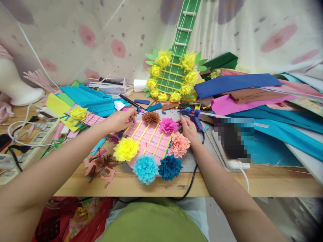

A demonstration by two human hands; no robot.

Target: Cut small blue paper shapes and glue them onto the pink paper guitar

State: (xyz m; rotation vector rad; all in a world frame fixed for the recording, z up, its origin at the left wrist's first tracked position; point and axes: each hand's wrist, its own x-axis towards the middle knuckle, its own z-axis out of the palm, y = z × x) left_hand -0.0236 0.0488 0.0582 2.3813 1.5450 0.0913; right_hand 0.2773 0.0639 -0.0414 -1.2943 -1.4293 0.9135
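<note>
A pink paper guitar (137, 134) with yellow strips and thin strings lies before me, ringed with paper flowers: brown (150, 117), magenta (168, 125), coral (180, 144), dark teal (170, 167), light blue (145, 169) and yellow (126, 149). My left hand (123, 119) has its fingers curled at the upper left edge, beside the brown flower. At the right edge, next to the magenta and coral flowers, my right hand (188, 129) grips with closed fingers, their tips partly hidden. A blue glue gun (193, 117) with a glue stick lies just behind my right hand.
A green paper guitar (166, 79) with yellow flowers leans against the curtain. Folded coloured paper (237, 84) is piled right, near a phone (232, 141). Blue paper (87, 99), a power strip (22, 161) and brown scraps (101, 166) are left. A black cord (193, 181) hangs over the table edge.
</note>
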